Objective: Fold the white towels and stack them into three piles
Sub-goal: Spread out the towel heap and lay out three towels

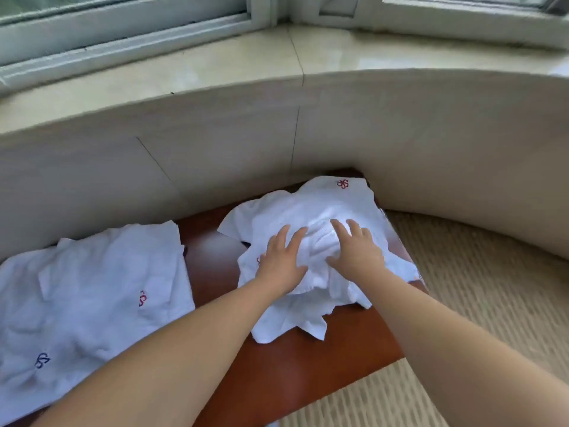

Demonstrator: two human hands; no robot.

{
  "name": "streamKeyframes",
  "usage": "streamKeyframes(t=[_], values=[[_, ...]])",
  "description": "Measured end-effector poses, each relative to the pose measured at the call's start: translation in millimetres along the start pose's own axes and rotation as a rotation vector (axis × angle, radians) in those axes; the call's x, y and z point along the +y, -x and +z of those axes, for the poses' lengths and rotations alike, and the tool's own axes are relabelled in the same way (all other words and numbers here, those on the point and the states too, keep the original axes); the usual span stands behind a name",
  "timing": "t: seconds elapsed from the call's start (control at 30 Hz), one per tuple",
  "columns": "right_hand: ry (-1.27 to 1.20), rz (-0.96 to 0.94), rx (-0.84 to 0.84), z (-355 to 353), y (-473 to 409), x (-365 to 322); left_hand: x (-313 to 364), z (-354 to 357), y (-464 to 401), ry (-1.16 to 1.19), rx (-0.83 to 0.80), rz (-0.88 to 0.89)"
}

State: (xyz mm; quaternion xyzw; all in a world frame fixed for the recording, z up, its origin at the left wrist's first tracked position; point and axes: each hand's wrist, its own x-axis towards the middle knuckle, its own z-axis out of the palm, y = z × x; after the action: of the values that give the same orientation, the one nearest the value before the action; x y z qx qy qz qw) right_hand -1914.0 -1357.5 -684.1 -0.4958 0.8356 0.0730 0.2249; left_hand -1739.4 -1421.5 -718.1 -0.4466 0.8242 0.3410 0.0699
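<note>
Both hands, left and right, lay flat with fingers spread on the rumpled towel heap at the counter's right end; lifting a single towel clear would fold best.

Window, stone sill, wooden table, carpet.

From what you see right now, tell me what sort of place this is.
Probably a hotel room or its laundry corner: white towels with embroidered logos on a wooden table, beside a curved bay window sill and carpet.
</note>
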Motion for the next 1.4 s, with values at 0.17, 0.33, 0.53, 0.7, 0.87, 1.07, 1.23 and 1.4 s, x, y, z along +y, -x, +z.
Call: streamKeyframes(t=[0.17, 0.33, 0.53, 0.7, 0.87, 1.07, 1.23, 1.4], values=[[-0.025, 0.015, -0.124, 73, -5, 2, -34, 42, -7, -0.050, -0.125, -0.019], [0.015, 0.028, -0.128, 89, -9, -9, -52, 43, -9, -0.068, -0.107, 0.013], [0.082, -0.105, -0.109, 98, -12, -74, -100, 23, 5, -0.088, -0.068, -0.018], [0.128, -0.216, -0.123, 113, -14, -166, -176, -4, 35, -0.060, -0.008, -0.131], [0.147, -0.312, -0.143, 140, -7, -268, -273, -28, 85, -0.058, 0.033, -0.250], [0.212, -0.444, -0.210, 190, 10, -387, -391, -44, 151, -0.030, 0.043, -0.380], [0.274, -0.528, -0.248, 227, 19, -465, -471, -49, 189, -0.022, 0.011, -0.487], [0.316, -0.573, -0.284, 256, 13, -521, -537, -53, 208, 0.010, -0.046, -0.596]])
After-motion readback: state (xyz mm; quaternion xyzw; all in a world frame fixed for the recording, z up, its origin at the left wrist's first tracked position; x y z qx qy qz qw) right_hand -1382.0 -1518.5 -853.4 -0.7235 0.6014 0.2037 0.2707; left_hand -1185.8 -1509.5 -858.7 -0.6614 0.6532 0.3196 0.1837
